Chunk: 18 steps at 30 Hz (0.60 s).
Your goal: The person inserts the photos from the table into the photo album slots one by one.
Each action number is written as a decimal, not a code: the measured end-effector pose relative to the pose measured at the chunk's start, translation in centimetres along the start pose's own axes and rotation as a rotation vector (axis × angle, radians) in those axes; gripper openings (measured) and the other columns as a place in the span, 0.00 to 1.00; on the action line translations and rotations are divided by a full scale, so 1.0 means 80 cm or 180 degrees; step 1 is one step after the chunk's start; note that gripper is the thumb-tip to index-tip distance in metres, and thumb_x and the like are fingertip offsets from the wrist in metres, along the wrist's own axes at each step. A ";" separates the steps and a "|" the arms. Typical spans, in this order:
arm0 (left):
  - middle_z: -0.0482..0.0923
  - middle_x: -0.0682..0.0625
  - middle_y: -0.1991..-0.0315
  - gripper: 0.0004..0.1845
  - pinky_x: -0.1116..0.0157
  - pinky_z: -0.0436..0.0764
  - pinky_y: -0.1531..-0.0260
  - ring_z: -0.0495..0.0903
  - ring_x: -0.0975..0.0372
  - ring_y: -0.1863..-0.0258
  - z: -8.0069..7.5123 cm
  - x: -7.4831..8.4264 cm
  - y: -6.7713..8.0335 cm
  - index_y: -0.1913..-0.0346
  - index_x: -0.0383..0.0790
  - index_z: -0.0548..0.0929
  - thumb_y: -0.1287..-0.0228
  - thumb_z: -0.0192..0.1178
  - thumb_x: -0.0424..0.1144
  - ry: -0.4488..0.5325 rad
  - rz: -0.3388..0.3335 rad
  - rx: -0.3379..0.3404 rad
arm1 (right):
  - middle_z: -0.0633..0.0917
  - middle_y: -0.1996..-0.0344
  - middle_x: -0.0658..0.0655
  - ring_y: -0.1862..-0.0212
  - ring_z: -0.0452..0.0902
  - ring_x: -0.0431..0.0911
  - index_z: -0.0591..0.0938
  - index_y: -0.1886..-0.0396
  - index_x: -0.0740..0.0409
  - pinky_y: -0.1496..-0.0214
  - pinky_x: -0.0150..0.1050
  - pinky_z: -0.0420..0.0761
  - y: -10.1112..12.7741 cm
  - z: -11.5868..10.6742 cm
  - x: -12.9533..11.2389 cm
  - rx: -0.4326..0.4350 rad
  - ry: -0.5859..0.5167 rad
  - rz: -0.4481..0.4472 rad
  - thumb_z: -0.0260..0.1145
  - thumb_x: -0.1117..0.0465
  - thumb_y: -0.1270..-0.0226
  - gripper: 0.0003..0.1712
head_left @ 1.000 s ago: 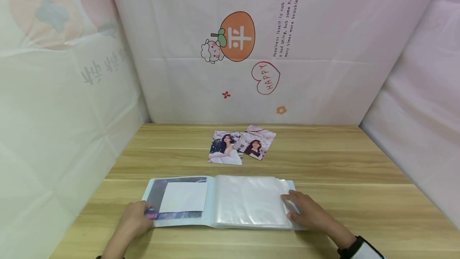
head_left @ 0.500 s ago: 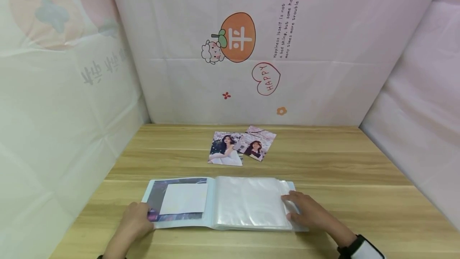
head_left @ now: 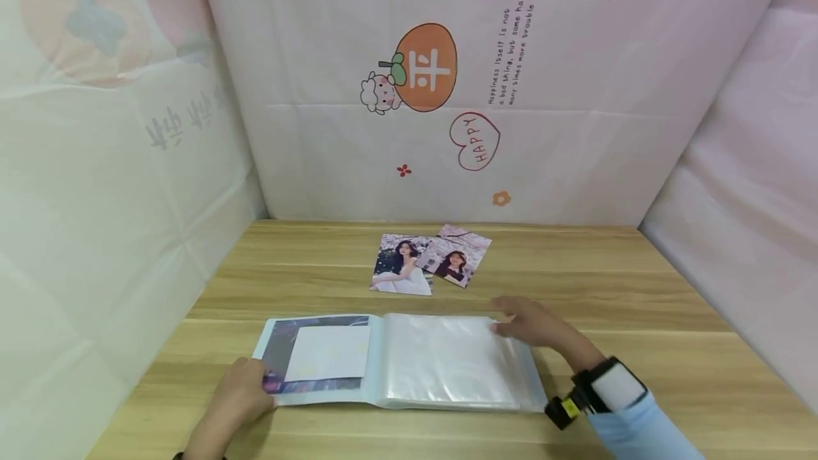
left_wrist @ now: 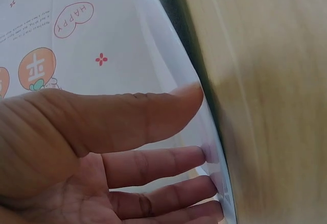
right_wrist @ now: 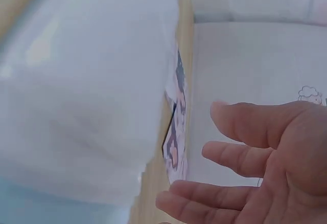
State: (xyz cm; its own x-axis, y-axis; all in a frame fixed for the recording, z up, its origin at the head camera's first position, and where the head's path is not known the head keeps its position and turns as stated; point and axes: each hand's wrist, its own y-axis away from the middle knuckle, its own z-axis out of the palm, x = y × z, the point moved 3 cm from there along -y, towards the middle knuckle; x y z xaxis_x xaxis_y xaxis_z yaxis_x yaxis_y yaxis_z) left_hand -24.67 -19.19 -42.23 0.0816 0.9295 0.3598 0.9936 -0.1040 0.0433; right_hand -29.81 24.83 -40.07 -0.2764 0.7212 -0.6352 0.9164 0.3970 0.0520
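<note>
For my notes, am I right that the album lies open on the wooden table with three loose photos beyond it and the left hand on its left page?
Not quite: only two loose photos lie beyond the album, as the head view shows. The left hand does rest on its left page.

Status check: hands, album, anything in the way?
Left hand pressing open album at left edge. Right hand open by far right corner. Two photos lie beyond, nothing blocking.

The photo album (head_left: 332, 395) has a pale blue cover and clear, milky sleeves, with one white card over a dark purple picture. Two photos (head_left: 429, 263) show pink blossom and dark backgrounds. The table (head_left: 639, 304) is light woodgrain; the backdrop (head_left: 575, 126) is white with orange fruit, red flowers and a heart.
</note>
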 end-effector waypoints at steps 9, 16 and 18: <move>0.70 0.47 0.73 0.19 0.56 0.73 0.70 0.69 0.56 0.71 0.007 -0.006 0.001 0.66 0.30 0.82 0.69 0.68 0.31 -0.0043 0.0036 0.0072 | 0.69 0.42 0.72 0.44 0.67 0.64 0.66 0.38 0.71 0.46 0.55 0.70 -0.087 0.002 0.010 -0.0123 -0.0214 0.0630 0.58 0.63 0.35 0.28; 0.69 0.48 0.75 0.19 0.58 0.72 0.72 0.67 0.57 0.73 -0.002 0.006 0.009 0.67 0.28 0.81 0.70 0.68 0.31 -0.0014 0.0021 0.0134 | 0.65 0.39 0.73 0.38 0.58 0.66 0.67 0.38 0.71 0.40 0.57 0.62 -0.119 0.019 0.026 -0.0058 -0.0052 0.0848 0.57 0.63 0.37 0.28; 0.68 0.48 0.75 0.19 0.58 0.72 0.73 0.67 0.57 0.73 -0.002 0.006 0.009 0.68 0.28 0.81 0.70 0.69 0.31 -0.0028 0.0015 0.0134 | 0.66 0.39 0.72 0.37 0.56 0.66 0.67 0.37 0.69 0.38 0.59 0.58 -0.126 0.024 0.028 -0.0087 0.0161 0.0851 0.58 0.62 0.39 0.30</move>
State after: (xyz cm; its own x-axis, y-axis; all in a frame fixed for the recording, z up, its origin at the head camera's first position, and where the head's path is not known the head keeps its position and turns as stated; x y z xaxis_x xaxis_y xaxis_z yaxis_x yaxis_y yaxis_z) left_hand -23.97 -18.88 -41.85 0.0867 0.9321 0.3517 0.9956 -0.0935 0.0022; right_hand -39.09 21.35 -43.50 -0.0405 0.8297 -0.5568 0.9508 0.2033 0.2338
